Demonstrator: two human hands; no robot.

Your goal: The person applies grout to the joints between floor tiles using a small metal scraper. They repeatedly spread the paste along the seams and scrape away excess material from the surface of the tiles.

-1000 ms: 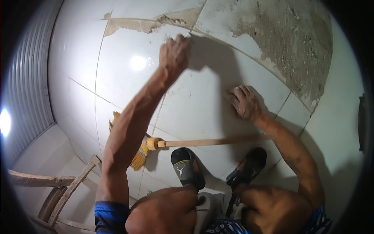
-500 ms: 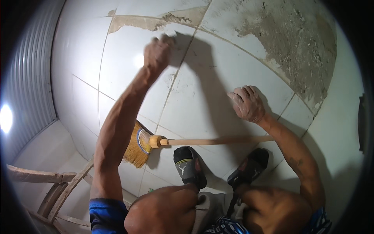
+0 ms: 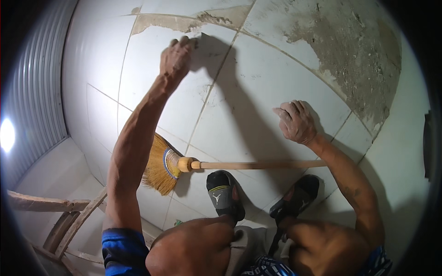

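My left hand is closed in a fist over a white floor tile, close to a bare mortar strip where tile surface is gone. A small dark bit shows by its fingertips; what the fingers grip is hidden. On the right, my right hand hovers above or rests on another tile, I cannot tell which. Its fingers are curled and whitened with dust, and the palm is out of sight. Between my hands and feet lies a straw broom, its wooden handle passing in front of my shoes toward the right forearm.
A rough grey patch of bare mortar covers the far right. Corrugated metal sheeting stands at the left. A wooden frame is at the lower left. My dark shoes are planted behind the broom handle.
My left hand has shifted slightly left and a little nearer, still closed. My right hand has barely moved. The broom lies as before.
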